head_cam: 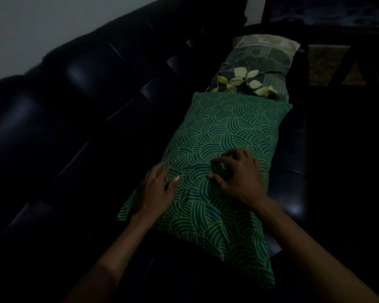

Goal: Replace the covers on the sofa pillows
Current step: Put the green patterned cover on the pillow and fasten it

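Head view: the left hand [157,189] lies flat with relaxed fingers on the green wave-patterned pillow [225,136], which rests on the dark sofa [92,88]; just right of it the right hand [236,173] pinches its cover; beyond both hands lies a leaf-print pillow [256,68]

Bare sofa seat [293,149] right of the green pillow [228,127] — leaf-print pillow [249,84] blocks its far end.
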`<state>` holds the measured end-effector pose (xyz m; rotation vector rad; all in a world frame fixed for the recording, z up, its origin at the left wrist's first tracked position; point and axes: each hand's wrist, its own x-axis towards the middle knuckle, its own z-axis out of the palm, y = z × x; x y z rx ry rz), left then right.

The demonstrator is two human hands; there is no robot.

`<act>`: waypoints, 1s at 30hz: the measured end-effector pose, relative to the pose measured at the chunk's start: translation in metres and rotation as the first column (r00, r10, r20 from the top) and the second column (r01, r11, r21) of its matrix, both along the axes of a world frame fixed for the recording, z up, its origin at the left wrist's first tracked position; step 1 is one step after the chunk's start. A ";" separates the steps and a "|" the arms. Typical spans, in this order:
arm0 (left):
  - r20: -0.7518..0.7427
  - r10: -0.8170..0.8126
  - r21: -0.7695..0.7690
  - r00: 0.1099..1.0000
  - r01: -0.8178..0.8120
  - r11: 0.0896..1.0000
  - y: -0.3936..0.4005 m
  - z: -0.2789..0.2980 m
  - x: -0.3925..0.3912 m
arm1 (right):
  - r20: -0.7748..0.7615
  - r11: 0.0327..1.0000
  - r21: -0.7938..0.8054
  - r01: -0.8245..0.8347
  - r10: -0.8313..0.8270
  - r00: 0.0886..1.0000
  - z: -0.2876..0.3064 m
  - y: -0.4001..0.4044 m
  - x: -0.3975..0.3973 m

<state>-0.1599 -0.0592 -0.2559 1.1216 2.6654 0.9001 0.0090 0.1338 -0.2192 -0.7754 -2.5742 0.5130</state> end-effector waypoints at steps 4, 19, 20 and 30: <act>-0.008 0.052 0.121 0.999 -0.051 0.991 0.006 -0.003 -0.002 | 0.010 0.997 0.025 -0.074 0.074 0.997 0.001 -0.011 -0.027; 0.190 -0.029 0.063 0.981 0.017 0.998 0.079 0.012 -0.058 | 0.003 0.999 0.025 0.043 -0.043 0.999 -0.023 -0.009 -0.052; 0.215 -0.048 0.047 0.975 0.038 0.998 0.085 0.010 -0.064 | 0.001 0.999 0.025 0.045 -0.045 0.999 -0.024 -0.008 -0.052; -0.107 -0.145 0.017 0.984 0.147 0.989 0.102 0.037 -0.084 | -0.080 0.999 -0.032 -0.007 0.004 0.997 0.002 -0.006 -0.048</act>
